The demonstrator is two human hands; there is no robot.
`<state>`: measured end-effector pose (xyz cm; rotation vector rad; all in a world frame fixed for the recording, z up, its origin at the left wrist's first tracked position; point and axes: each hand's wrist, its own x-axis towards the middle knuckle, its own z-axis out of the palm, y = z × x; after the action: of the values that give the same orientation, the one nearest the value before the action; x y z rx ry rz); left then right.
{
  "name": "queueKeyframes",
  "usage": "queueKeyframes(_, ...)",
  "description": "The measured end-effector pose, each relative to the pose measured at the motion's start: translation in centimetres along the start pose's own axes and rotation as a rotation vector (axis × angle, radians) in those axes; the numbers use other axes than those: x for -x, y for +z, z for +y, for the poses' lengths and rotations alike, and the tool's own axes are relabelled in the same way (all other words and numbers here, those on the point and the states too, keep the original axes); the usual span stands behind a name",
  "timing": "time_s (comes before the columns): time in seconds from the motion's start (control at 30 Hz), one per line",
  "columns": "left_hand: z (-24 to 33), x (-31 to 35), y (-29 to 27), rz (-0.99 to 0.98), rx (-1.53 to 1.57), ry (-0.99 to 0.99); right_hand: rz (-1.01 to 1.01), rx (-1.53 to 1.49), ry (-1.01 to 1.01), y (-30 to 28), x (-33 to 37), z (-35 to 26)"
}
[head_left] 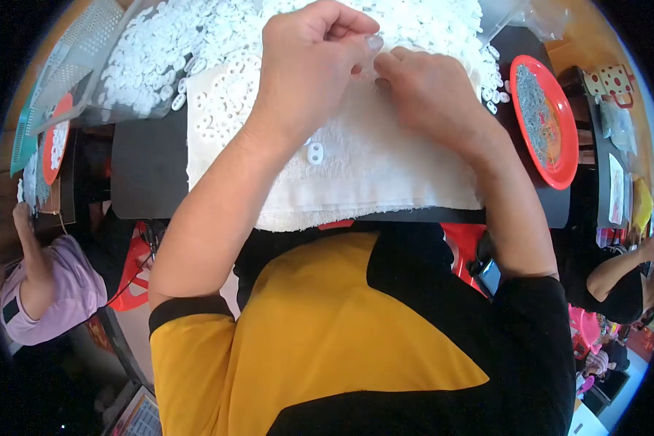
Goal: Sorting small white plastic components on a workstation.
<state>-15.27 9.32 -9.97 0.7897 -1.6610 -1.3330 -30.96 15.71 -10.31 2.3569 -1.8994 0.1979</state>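
My left hand (314, 62) and my right hand (432, 94) meet above a white cloth (385, 174), their fingertips close together. Thumb and fingers of the left are pinched, and the right is curled in and slightly blurred. Whatever sits between the fingertips is too small or hidden to make out. Below them on the cloth lies a small white oval plastic piece (315, 153) with two holes. Many similar white pieces (221, 109) are spread over the cloth's left side, and a big heap (160, 47) of them fills the far side.
At the right of the dark table (149, 171) is a red plate (568, 145) of small grey metal pieces (532, 109). A clear plastic bin (98, 91) stands at the far left. Co-workers sit on both sides, one in a lilac shirt (65, 283) at left.
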Motion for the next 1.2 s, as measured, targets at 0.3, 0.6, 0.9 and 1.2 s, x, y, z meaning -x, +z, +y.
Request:
queueKeyframes(0.3, -0.1, -0.3, 0.4, -0.046, -0.024, 0.039, 0.032, 0.027, -0.051, 0.1, -0.3, 1.2)
queueKeyframes(0.6, -0.1, 0.3, 0.8, -0.222, -0.1, 0.14, -0.2, -1.128, 0.133, -3.4, 0.6, 4.7)
queueKeyframes(0.9, 0.0, 0.5, 1.2, -0.193, -0.224, 0.361, -0.179, -1.241, 0.165, -3.8, 0.7, 4.8)
queueKeyframes(1.2, 2.3, 0.8, 0.2, 0.055, 0.144, 0.304, 0.153, -1.047, 0.052, -0.7, -0.1, 3.3)
